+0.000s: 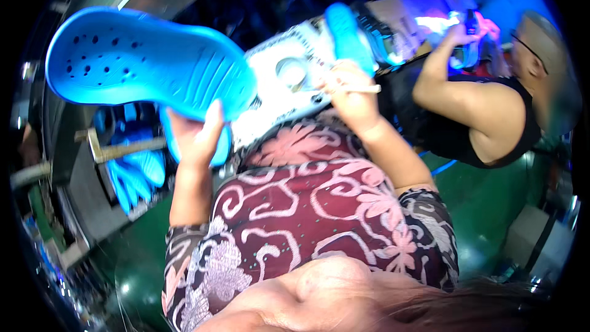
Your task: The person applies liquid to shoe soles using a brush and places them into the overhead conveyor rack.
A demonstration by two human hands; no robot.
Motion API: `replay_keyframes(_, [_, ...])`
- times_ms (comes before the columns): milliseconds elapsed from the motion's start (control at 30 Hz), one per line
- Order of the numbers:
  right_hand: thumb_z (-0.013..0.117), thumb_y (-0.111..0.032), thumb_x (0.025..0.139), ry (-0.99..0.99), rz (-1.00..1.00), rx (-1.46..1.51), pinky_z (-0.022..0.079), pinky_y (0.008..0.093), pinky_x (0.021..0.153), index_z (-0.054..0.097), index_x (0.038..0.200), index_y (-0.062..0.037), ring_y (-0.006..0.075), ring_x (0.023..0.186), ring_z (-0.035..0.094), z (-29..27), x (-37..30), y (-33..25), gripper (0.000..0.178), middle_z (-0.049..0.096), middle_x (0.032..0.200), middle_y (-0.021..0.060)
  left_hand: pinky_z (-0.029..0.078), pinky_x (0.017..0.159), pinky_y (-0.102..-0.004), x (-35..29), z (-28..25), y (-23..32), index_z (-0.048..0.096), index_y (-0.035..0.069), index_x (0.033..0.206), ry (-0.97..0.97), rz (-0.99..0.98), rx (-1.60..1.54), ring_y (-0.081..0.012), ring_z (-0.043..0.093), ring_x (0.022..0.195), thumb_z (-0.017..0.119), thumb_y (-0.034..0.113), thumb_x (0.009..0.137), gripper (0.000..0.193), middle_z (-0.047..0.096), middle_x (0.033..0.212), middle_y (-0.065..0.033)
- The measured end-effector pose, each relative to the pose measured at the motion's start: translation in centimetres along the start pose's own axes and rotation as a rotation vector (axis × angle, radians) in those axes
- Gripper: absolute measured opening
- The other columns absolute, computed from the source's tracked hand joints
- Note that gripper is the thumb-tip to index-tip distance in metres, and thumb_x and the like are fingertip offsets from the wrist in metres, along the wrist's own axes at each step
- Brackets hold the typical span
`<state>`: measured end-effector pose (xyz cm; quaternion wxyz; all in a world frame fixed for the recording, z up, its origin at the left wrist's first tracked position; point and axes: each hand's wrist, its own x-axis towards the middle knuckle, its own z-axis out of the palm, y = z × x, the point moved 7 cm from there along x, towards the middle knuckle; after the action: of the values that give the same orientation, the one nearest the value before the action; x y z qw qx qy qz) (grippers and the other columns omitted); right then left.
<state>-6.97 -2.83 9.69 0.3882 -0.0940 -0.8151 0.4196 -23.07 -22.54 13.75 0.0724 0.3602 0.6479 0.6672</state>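
My left hand point(200, 132) grips a large blue shoe sole point(153, 61) by its near edge, thumb up. The sole is raised at the left, with small holes at one end and ridges at the other. A thin pale stick point(364, 88), like a brush handle, is held in my closed right hand point(351, 93); its working end cannot be made out. Beside that hand a round pale container point(291, 72) stands on a white, dark-marked sheet point(264, 114). Just beyond lies another blue sole point(349, 34). Part of a further blue piece point(220, 147) shows behind my left wrist.
Several blue soles point(138, 172) lie at the left, near a wooden bar point(129, 149). At the right a co-worker point(479, 104) in a black sleeveless top handles something under bright blue-violet light. Dark straps point(378, 34) lie beyond the far sole. The floor point(479, 209) is green.
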Motion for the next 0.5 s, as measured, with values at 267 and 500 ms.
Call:
replay_keyframes(267, [0.054, -0.012, 0.085, 0.151, 0.183, 0.054, 0.04, 0.0314, 0.054, 0.06, 0.064, 0.0009, 0.0198, 0.055, 0.054, -2.6, -2.0, 1.3, 0.025, 0.055, 0.057, 0.009, 0.047, 0.074, -0.0289, 2.8, 8.6, 3.0, 0.033, -0.007, 0.125, -0.836, -0.595, -0.418, -0.0163, 0.056, 0.091, 0.071, 0.027, 0.066, 0.078, 0.054, 0.107, -0.0141])
replay_keyframes(500, [0.053, -0.016, 0.087, 0.182, 0.268, 0.012, 0.041, 0.0271, 0.054, 0.061, 0.069, 0.0008, 0.0142, 0.057, 0.054, -3.2, -3.6, 2.8, 0.026, 0.057, 0.061, 0.007, 0.054, 0.06, -0.0245, 23.7, 28.9, 5.8, 0.042, -0.006, 0.111, -0.639, -0.688, -0.993, -0.0198, 0.063, 0.074, 0.056, 0.014, 0.085, 0.036, 0.061, 0.091, -0.0162])
